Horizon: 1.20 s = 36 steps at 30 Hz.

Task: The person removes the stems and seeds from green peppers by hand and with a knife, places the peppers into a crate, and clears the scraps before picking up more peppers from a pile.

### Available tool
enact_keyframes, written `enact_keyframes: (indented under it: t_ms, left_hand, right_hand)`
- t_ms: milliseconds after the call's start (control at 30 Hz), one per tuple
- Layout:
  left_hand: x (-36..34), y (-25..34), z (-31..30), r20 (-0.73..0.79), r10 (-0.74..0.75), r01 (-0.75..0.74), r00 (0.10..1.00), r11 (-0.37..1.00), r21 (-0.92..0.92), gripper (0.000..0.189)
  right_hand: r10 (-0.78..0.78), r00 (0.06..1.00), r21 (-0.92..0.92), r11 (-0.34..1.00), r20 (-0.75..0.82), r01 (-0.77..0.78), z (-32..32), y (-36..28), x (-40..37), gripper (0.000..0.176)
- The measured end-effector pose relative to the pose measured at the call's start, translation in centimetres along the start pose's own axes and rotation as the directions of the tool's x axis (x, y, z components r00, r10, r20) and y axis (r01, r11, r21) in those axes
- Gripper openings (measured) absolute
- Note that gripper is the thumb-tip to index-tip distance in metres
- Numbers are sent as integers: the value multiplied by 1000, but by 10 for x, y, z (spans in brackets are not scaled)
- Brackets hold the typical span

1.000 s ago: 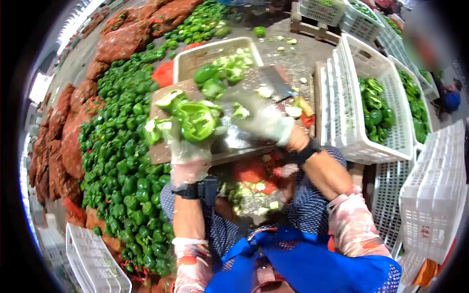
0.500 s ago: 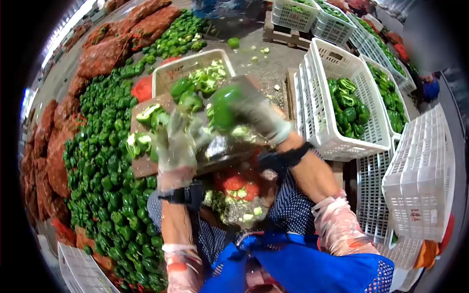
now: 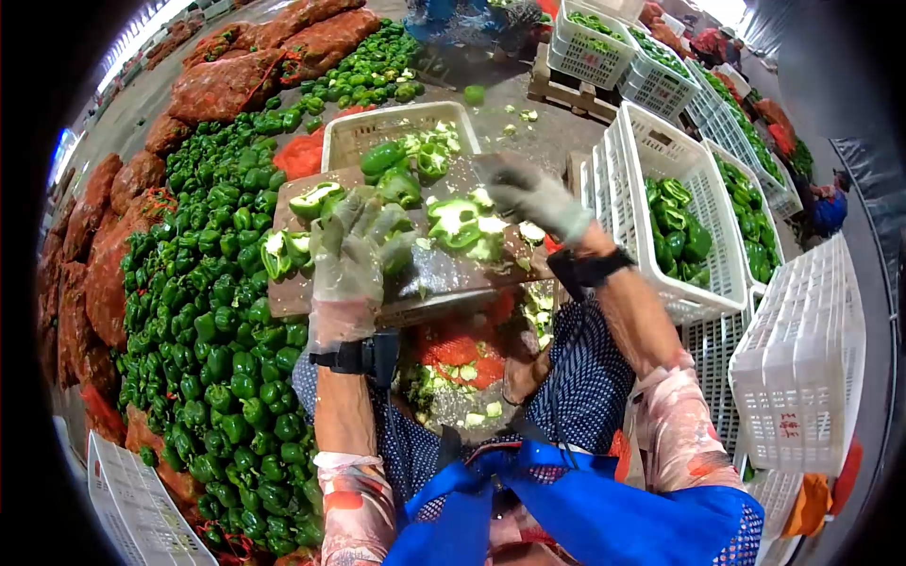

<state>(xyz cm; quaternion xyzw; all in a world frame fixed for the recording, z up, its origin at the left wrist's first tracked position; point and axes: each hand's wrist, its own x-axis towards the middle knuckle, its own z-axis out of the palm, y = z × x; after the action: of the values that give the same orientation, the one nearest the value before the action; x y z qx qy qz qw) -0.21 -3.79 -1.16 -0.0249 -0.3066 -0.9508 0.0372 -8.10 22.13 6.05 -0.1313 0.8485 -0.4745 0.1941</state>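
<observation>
Leftmost, a heap of green peppers [image 3: 217,302] covers the floor beside the cutting board [image 3: 434,278]. The gloved left hand [image 3: 351,253] is over the board, fingers spread, gripping nothing. Just right of it lie halved peppers [image 3: 461,222], cut faces up. The gloved right hand [image 3: 533,193] hangs above the board's far right corner, loosely curled; whether it holds anything cannot be told. A white crate [image 3: 618,203] stands beyond.
</observation>
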Motion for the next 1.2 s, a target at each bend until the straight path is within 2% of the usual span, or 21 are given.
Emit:
enact_keyframes:
  t_ms: [33, 67, 133, 267, 333, 400, 467, 533, 600, 633, 667, 700, 767, 833, 867, 900, 1000, 1033, 1100, 1167, 1200]
  left_hand:
    - [0, 1, 1, 14, 11, -11, 1000, 1000, 15, 70]
    - [1, 2, 0, -13, 16, -15, 1000, 999, 28, 68]
    - [0, 2, 2, -17, 29, -29, 999, 998, 48, 68]
    - [3, -3, -3, -96, -13, 26, 995, 990, 137, 66]
    - [9, -4, -6, -85, -27, 48, 996, 966, 255, 75]
    - [12, -8, -3, -125, -39, 66, 991, 973, 222, 67]
    - [14, -13, -1, -147, -49, 77, 988, 978, 195, 62]
    - [19, -15, 1, -173, -66, 102, 983, 973, 208, 52]
    - [18, -21, 14, -164, -46, 80, 985, 975, 208, 48]
    - [15, -18, 29, -135, -105, 117, 985, 989, 90, 42]
    - [14, -20, 29, -44, -44, 53, 998, 970, 238, 43]
    - [7, -35, 9, -111, -1, 34, 994, 954, 299, 45]
    - [-2, -38, -6, -94, 29, 22, 995, 864, 504, 52]
    - [-3, -37, -19, -76, 60, 10, 995, 713, 701, 56]
    - [-8, -40, -21, -143, -48, 110, 989, 881, 460, 61]
    - [-12, -34, 5, -207, -156, 194, 966, 965, 175, 65]
    - [-20, -29, 14, -145, -225, 246, 964, 958, 148, 68]
    - [-16, -34, 1, -149, -155, 186, 977, 956, 228, 76]
    - [-10, -31, -17, -71, -205, 217, 976, 909, 355, 80]
    - [-11, -33, -23, -82, -211, 226, 974, 903, 365, 82]
    - [-12, -34, -24, -87, -214, 231, 973, 900, 370, 82]
  right_hand:
    - [-174, 985, -410, 899, -13, 154, 15, 36, 36, 49]
    - [-48, 998, -481, 874, 44, 64, 34, 34, 46, 55]
    - [-33, 991, -679, 725, 130, 113, 62, 33, 56, 61]
    - [-107, 994, -760, 643, 33, 95, 94, 55, 83, 64]
    - [-25, 998, -742, 668, 51, 54, 89, 57, 95, 64]
    - [-71, 997, -725, 686, 9, 55, 88, 70, 101, 66]
    - [154, 986, -450, 886, 59, -111, 70, 48, 89, 73]
    - [-116, 992, -281, 954, -40, 100, 67, 52, 85, 78]
    - [-344, 937, -126, 934, -66, 335, 67, 39, 59, 80]
    - [-443, 894, -158, 889, -68, 429, 71, 31, 46, 78]
    - [-372, 927, -14, 928, 50, 373, 76, 25, 40, 77]
    - [-407, 910, 40, 913, 79, 405, 85, 17, 28, 78]
    - [-545, 834, 96, 838, 82, 538, 98, 16, 18, 80]
    - [-514, 849, 164, 854, 126, 493, 100, 15, 15, 80]
    - [-500, 853, 194, 860, 149, 471, 100, 13, 14, 80]
    - [-452, 867, 172, 890, 210, 423, 98, 11, 15, 80]
    - [-548, 814, 286, 825, 191, 488, 96, 13, 15, 80]
    - [-549, 810, 337, 817, 205, 468, 92, 10, 11, 84]
    - [-520, 825, 309, 840, 221, 447, 94, 14, 10, 87]
    - [-438, 858, 190, 897, 268, 399, 93, 13, 9, 89]
    - [-458, 850, 240, 883, 260, 403, 91, 11, 9, 89]
